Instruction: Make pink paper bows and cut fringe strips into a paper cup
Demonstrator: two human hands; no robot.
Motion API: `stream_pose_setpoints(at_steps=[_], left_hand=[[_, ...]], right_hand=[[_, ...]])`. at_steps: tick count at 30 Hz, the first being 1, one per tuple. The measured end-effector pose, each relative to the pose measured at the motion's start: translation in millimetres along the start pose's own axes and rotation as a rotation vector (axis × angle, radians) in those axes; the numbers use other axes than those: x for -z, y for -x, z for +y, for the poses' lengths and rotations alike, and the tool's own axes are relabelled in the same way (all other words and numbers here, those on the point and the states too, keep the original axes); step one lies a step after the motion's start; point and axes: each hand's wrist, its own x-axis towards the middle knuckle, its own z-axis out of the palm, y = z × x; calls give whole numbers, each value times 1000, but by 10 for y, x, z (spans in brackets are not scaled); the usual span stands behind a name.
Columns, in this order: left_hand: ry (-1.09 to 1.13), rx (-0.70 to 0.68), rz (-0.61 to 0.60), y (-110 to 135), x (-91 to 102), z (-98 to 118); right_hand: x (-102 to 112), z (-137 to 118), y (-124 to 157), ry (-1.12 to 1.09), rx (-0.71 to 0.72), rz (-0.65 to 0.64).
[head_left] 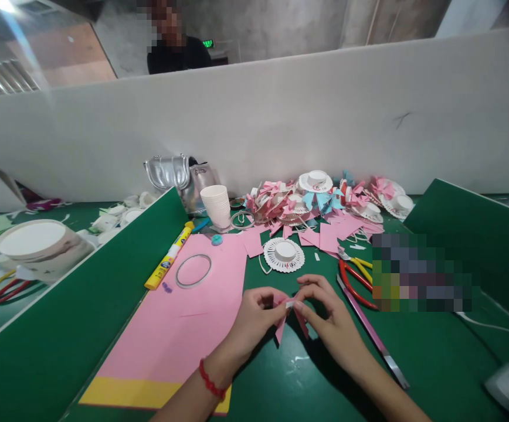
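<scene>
Green table (307,381), white partition behind, paper craft pieces scattered.
Both hands meet near the middle: left hand (254,319) and right hand (325,313) pinch a small pink paper bow (290,321) between closed fingertips, just right of the pink sheet (188,322).
</scene>
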Motion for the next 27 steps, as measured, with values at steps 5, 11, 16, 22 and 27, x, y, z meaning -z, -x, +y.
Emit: stream_pose_setpoints(at_steps=[5, 11, 16, 22, 27], left_hand=[[-18, 3, 18, 20, -11, 2], [-26, -13, 33, 45, -20, 17], [-14, 1, 42, 39, -13, 30], [-24, 9, 28, 29, -14, 33], [-28, 0, 15, 29, -10, 12]], right_hand=[[-25, -27, 25, 31, 23, 23], [-52, -22, 37, 33, 49, 57], [-46, -15, 40, 40, 61, 73], [-54, -18, 34, 62, 74, 78], [-63, -4, 37, 79, 79, 87]])
